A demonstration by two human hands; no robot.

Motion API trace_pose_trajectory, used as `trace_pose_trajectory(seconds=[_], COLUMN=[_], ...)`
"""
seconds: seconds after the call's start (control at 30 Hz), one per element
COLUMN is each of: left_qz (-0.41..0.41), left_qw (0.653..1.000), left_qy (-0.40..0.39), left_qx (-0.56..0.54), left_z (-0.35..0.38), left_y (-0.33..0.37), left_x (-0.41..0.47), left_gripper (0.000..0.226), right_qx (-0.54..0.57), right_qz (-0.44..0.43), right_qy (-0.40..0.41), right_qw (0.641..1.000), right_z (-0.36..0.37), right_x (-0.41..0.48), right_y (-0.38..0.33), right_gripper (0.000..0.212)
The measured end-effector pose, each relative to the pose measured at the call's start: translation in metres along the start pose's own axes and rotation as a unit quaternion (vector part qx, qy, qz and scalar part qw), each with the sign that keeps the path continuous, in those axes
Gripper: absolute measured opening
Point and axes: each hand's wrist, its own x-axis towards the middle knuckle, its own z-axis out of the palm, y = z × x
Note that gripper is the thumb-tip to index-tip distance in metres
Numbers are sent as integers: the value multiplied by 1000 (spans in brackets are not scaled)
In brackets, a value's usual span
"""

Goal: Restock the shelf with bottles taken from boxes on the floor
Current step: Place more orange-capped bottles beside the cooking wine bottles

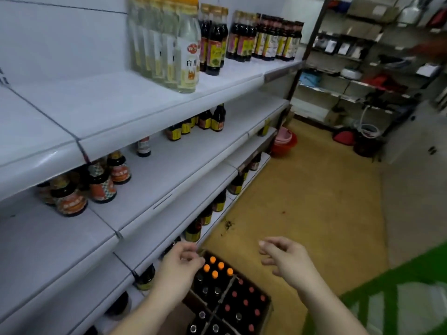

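Two hands, well apart, neither holding anything. Left hand (180,264) hovers over the near-shelf corner of the box (269,310), fingers loosely curled just beside the orange-capped bottles (215,268); can't tell if it touches a cap. Right hand (287,259) hangs in the air to the right of the box, fingers relaxed and half bent.

Box: open cardboard, on the floor, tight against the foot of the shelf unit (108,105). Card dividers split it into cells. Orange caps fill the far-left cell, red-capped bottles (245,302) the right side, and a few dark bottles sit in the near cells.

Shelf unit: white, several tiers, running down the left wall.
- Top tier: clear vinegar bottles (186,56) in a row at the front edge, dark sauce bottles (266,37) further along; left half bare.
- Next tier: squat dark bottles with orange labels (101,184) set back on the left, yellow-label bottles (205,119) further right.
- Lower tiers: single dark bottles spaced along the back.

Floor (314,201): yellow-brown, with a small dark scrap of debris (228,224) near the shelf foot. Red basin (283,143) with a pink one nested inside stands at the far end of the unit. Dark-framed rack (362,56) across the back wall, contents too blurred to name; bucket (367,134) on the floor below it. Green-and-white blurred shape (399,298) at lower right, unidentifiable.
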Motion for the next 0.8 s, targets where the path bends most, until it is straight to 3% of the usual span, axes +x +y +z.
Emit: trace_pose_trajectory(seconds=[0.2,0.4,0.6,0.8], left_qz=[-42,-47,-61,-62], left_qw=[993,984,980,979], left_qy=[-84,-119,-119,-87], left_qx=[67,120,145,173], left_z=[5,38,94,150], left_y=[-21,-72,-187,-345], left_x=[114,208,287,361], left_gripper=[20,26,31,34], right_qx=[36,58,72,-20], right_qz=[129,204,243,258], right_qy=[56,94,111,85], right_qw=[989,973,961,962], right_z=[40,92,147,207], right_x=[70,130,214,308], right_y=[25,81,188,328], right_gripper=[19,11,13,23])
